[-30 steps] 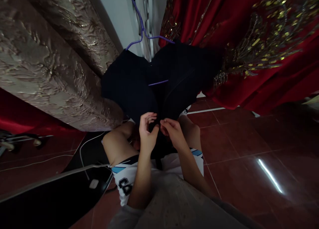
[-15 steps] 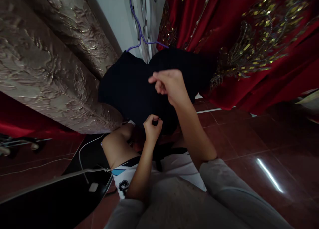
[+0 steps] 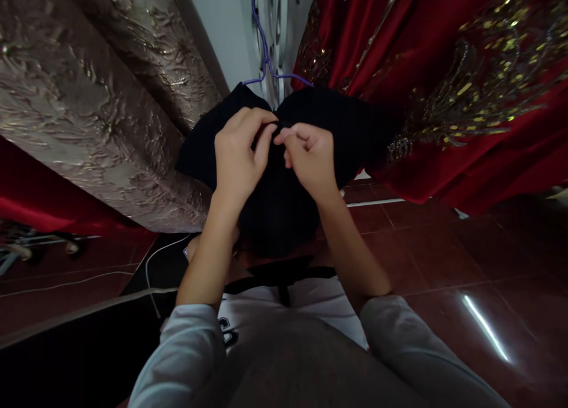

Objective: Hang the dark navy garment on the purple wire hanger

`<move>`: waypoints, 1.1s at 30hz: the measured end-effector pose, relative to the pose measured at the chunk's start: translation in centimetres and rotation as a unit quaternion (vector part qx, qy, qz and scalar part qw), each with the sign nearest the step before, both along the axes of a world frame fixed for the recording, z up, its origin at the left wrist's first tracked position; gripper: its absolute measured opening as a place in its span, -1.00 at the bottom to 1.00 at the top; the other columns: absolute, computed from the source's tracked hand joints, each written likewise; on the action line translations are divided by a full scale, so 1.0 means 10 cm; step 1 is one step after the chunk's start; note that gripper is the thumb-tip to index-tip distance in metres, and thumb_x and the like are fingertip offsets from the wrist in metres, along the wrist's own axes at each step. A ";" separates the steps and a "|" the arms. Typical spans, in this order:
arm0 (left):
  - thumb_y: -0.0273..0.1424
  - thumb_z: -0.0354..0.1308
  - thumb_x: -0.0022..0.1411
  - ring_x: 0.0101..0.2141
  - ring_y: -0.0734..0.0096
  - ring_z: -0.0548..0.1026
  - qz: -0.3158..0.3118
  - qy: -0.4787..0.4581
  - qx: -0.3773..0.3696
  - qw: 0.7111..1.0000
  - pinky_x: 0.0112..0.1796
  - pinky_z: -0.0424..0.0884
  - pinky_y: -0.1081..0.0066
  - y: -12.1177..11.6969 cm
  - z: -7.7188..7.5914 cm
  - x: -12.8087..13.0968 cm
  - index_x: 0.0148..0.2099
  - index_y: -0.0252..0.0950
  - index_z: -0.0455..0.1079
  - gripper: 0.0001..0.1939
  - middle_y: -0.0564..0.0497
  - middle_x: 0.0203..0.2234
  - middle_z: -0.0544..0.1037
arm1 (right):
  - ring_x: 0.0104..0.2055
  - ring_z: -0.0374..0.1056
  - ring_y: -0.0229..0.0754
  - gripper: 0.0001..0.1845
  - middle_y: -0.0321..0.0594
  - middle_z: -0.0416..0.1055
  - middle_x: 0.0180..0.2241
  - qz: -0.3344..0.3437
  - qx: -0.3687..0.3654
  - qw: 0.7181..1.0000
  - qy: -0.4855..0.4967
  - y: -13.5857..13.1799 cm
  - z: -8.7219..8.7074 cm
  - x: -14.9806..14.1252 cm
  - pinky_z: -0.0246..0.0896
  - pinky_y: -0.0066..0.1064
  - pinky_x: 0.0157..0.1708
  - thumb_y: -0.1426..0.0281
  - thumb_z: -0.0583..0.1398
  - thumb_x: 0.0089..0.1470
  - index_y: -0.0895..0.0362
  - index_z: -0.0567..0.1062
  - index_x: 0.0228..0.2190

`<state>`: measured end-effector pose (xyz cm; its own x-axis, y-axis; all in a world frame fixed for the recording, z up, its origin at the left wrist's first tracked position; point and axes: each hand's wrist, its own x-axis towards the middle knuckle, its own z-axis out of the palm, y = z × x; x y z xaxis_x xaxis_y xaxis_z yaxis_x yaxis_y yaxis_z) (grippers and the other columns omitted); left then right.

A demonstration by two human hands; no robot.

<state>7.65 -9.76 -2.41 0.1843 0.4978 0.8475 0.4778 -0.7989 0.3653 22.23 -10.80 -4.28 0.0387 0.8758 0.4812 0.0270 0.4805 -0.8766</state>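
A very dark garment (image 3: pixel 279 201) hangs in front of me on a purple hanger (image 3: pixel 265 47), its neckline dipping to a V in the middle. My left hand (image 3: pixel 242 151) is at the neckline, thumb and forefinger pinched on the cloth edge. Close beside it, almost touching its fingertips, is my right hand (image 3: pixel 310 156). Its thumb and forefinger are pressed together and the other fingers curled. Whatever sits between those right fingertips is too small and dark to make out. Below, the garment drapes down toward my lap.
A white metal rack (image 3: pixel 279 35) stands behind the hanger. Beige embossed fabric (image 3: pixel 110 112) hangs at left, red sequined fabric (image 3: pixel 426 154) at right. A black surface (image 3: pixel 89 355) with a white cable (image 3: pixel 148 266) lies at lower left. The floor (image 3: pixel 426 248) has red tiles.
My left hand has risen from low in front of the garment to its neckline and now pinches the cloth. My right hand stays near the neckline, slightly further right. The view has shifted slightly.
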 end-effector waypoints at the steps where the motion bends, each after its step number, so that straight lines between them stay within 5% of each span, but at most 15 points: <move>1: -0.20 0.13 0.45 -0.20 0.25 0.55 0.008 0.001 0.007 1.000 -0.08 0.48 0.26 0.00 0.00 -0.01 -0.15 -0.21 0.49 -0.78 -0.04 -0.30 0.54 | -0.62 0.08 -0.45 -0.70 -0.40 0.22 -0.63 -0.018 0.005 1.000 -0.003 0.02 -0.11 -0.03 -0.07 -0.55 -0.59 0.31 0.18 0.27 0.18 0.47 -0.48; 4: -0.22 0.13 0.46 -0.19 0.27 0.55 0.037 -0.025 0.016 0.999 -0.05 0.47 0.24 -0.05 -0.03 -0.07 -0.12 -0.22 0.47 -0.80 -0.03 -0.28 0.53 | -0.63 0.00 -0.43 -0.70 -0.42 0.16 -0.68 -0.046 -0.024 0.999 -0.003 0.03 -0.39 -0.12 -0.17 -0.50 -0.60 0.36 0.21 0.21 0.18 0.46 -0.55; 6: -0.24 0.16 0.44 -0.20 0.28 0.54 0.038 -0.036 0.002 0.999 -0.05 0.47 0.25 -0.08 -0.02 -0.11 -0.12 -0.22 0.47 -0.83 -0.02 -0.29 0.53 | -0.62 0.03 -0.42 -0.72 -0.40 0.20 -0.66 -0.031 -0.033 0.999 0.019 0.00 -0.44 -0.15 -0.15 -0.49 -0.60 0.34 0.20 0.21 0.17 0.47 -0.52; 15: -0.19 0.29 0.34 -0.11 0.19 0.55 -0.052 -0.099 -0.106 0.988 0.02 0.48 0.16 -0.09 0.02 -0.13 -0.15 -0.24 0.46 -0.77 -0.04 -0.29 0.51 | -0.50 0.22 -0.38 -0.67 -0.38 0.21 -0.55 0.012 -0.069 0.997 0.019 -0.10 0.13 -0.08 0.08 -0.55 -0.50 0.10 0.23 0.23 0.10 0.41 -0.37; 22: -0.07 0.18 0.40 -0.14 0.22 0.54 -0.034 -0.034 -0.061 0.997 -0.02 0.47 0.21 -0.11 -0.03 -0.05 -0.12 -0.22 0.45 -0.69 -0.04 -0.27 0.52 | -0.51 0.20 -0.37 -0.62 -0.37 0.24 -0.55 0.018 -0.076 0.996 0.047 -0.13 0.13 -0.06 0.08 -0.53 -0.54 0.03 0.25 0.18 0.09 0.39 -0.38; 26: -0.06 0.16 0.42 -0.12 0.24 0.53 -0.001 -0.035 -0.030 0.999 0.01 0.41 0.19 -0.11 -0.02 -0.07 -0.10 -0.25 0.44 -0.67 -0.02 -0.25 0.51 | -0.54 0.12 -0.37 -0.67 -0.39 0.18 -0.58 -0.012 -0.058 0.998 0.017 -0.04 -0.01 -0.10 0.03 -0.50 -0.52 0.12 0.23 0.22 0.09 0.37 -0.41; 30: -0.09 0.16 0.45 -0.09 0.34 0.47 0.093 -0.114 0.079 0.986 0.04 0.33 0.22 0.28 -0.07 -0.50 -0.07 -0.26 0.40 -0.68 0.01 -0.18 0.48 | -0.59 0.03 -0.36 -0.68 -0.41 0.12 -0.67 -0.062 -0.055 0.994 -0.070 0.07 -0.31 -0.22 -0.03 -0.43 -0.49 0.25 0.21 0.20 0.10 0.33 -0.53; 33: -0.22 0.15 0.49 -0.17 0.48 0.40 0.174 -0.298 0.090 0.934 0.03 0.29 0.30 0.77 -0.23 -0.92 -0.23 -0.28 0.33 -0.74 0.10 -0.32 0.43 | -0.58 0.06 -0.36 -0.68 -0.41 0.16 -0.67 -0.064 -0.064 0.991 -0.103 0.05 -0.46 -0.37 -0.03 -0.42 -0.47 0.28 0.21 0.16 0.10 0.30 -0.57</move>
<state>-1.58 -2.06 -4.76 -0.4924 0.2787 0.8246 0.4749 -0.7079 0.5228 18.57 -10.26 -8.86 0.0667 0.9245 0.3753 0.2653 0.3462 -0.8999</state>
